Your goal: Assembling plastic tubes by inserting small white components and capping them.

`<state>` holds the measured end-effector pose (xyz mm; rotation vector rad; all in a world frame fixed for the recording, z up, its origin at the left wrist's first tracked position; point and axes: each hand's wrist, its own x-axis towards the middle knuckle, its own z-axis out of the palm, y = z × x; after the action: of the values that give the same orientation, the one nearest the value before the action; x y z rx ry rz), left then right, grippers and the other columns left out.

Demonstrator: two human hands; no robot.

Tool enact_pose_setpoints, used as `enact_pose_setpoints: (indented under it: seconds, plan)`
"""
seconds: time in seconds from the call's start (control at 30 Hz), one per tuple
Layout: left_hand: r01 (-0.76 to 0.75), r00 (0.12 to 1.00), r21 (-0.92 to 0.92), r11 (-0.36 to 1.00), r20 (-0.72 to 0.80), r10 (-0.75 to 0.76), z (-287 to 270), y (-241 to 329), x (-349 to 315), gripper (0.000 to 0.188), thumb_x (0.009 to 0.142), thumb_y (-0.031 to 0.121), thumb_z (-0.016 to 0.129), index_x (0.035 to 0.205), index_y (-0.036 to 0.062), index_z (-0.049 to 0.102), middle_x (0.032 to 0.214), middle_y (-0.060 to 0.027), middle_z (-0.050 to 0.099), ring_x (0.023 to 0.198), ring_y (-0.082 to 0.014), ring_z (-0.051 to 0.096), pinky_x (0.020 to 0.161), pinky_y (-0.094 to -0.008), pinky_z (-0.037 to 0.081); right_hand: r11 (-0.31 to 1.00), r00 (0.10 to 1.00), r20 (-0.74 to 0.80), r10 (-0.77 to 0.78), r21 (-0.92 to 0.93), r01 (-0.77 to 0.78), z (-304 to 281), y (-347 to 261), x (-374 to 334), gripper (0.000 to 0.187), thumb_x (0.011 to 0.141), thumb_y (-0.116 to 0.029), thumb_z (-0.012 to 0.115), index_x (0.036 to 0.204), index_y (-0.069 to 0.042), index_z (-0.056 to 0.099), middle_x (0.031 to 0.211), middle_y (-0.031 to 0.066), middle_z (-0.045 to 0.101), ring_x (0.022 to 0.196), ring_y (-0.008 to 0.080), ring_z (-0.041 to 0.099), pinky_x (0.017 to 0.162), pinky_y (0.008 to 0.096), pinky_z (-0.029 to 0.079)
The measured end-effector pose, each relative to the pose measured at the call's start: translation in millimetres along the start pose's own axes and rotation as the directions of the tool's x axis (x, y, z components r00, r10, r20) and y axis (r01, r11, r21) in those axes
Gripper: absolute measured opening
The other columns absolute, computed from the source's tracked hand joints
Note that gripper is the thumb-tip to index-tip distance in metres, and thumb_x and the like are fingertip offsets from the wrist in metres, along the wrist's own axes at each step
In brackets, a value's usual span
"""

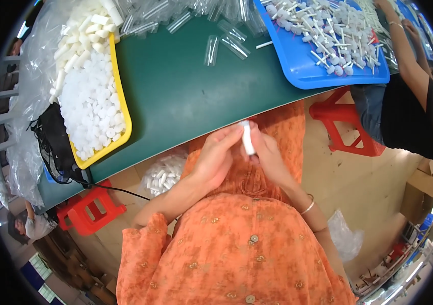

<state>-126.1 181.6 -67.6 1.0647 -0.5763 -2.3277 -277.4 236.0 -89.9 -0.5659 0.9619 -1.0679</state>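
Just off the near edge of the table, over my lap, my two hands meet on a small white cylinder [248,139]. My right hand [267,155] is closed around it, with the thumb along its side. The fingers of my left hand [219,155] are pinched at its upper end, where a paler, translucent tip [244,123] shows. Whether that tip is a separate cap, I cannot tell. The fingers partly hide the cylinder's lower end.
A yellow-rimmed tray [127,119] of translucent caps stands at left, with white foam cylinders [87,33] behind. Clear tubes [211,51] lie at the back. A blue tray [302,76] holds white sticks with discs. A co-worker's arm [409,56] is at right, by a red stool [346,122].
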Motion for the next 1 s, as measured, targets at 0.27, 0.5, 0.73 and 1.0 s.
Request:
enact_pose_setpoints:
  seconds: [0.27,0.5,0.73,1.0]
  plan:
    - [-0.072,0.997,-0.062,0.996,0.029,0.074,4,0,-27,0.025,0.101,0.023,0.054,0.115,0.0028,0.061,0.106,-0.0072,0.066,0.104,-0.0168,0.064,0.092,-0.0336,0.051,0.132,0.707,0.500,-0.500,-0.763,0.633,-7,-45,-17,0.074,0.068,-0.019,0.081,0.133,-0.003,0.050,0.128,0.0156,0.052,0.108,0.0337,0.055,0.089,0.0400,0.048]
    - [-0.064,0.997,-0.019,0.998,0.042,0.065,6,0,-36,0.031,0.099,0.028,0.057,0.114,0.0018,0.061,0.104,-0.0088,0.067,0.095,-0.0182,0.066,0.087,-0.0327,0.054,0.067,0.674,0.557,-0.485,-0.745,0.664,-2,-43,-16,0.072,0.064,-0.015,0.078,0.129,-0.001,0.050,0.122,0.0169,0.054,0.107,0.0341,0.055,0.089,0.0415,0.048]
    - [-0.006,0.989,-0.034,0.999,0.149,0.011,4,-24,-36,0.025,0.100,0.022,0.056,0.112,0.0003,0.060,0.099,-0.0098,0.069,0.091,-0.0181,0.068,0.085,-0.0320,0.054,0.138,0.764,0.426,-0.485,-0.825,0.548,-1,-32,-26,0.066,0.060,-0.019,0.073,0.120,-0.001,0.053,0.112,0.0160,0.056,0.101,0.0334,0.055,0.085,0.0415,0.048]
    - [-0.032,0.975,-0.092,0.995,0.216,0.052,-2,-21,-47,0.029,0.097,0.021,0.060,0.117,-0.0002,0.059,0.101,-0.0100,0.068,0.092,-0.0173,0.068,0.082,-0.0300,0.055,0.090,0.716,0.529,-0.456,-0.772,0.629,7,-33,-21,0.072,0.057,-0.015,0.082,0.121,-0.003,0.053,0.109,0.0133,0.058,0.095,0.0322,0.056,0.079,0.0390,0.049]
